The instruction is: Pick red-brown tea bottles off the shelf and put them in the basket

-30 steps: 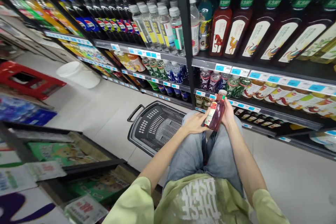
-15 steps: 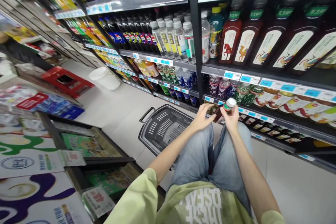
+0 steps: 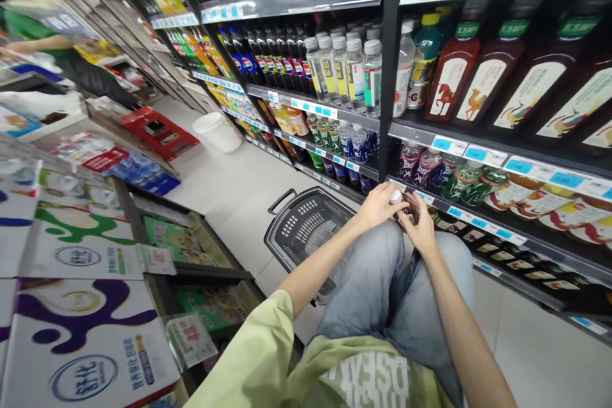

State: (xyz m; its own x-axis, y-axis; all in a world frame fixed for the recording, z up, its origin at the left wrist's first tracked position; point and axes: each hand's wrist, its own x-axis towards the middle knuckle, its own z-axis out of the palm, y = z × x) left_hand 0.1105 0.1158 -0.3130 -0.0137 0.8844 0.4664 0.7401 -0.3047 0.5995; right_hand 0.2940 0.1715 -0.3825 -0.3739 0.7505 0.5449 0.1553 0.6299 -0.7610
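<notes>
In the head view, the left hand (image 3: 381, 205) is clasped on a bottle (image 3: 396, 197) by its smooth, round white cap, while the right hand (image 3: 419, 226) curves close beside it, its hold impossible to tell. The mostly hidden bottle sits between them over faded, creased jeans (image 3: 361, 284), near a slotted black plastic basket (image 3: 287, 229) with rounded corners.
</notes>
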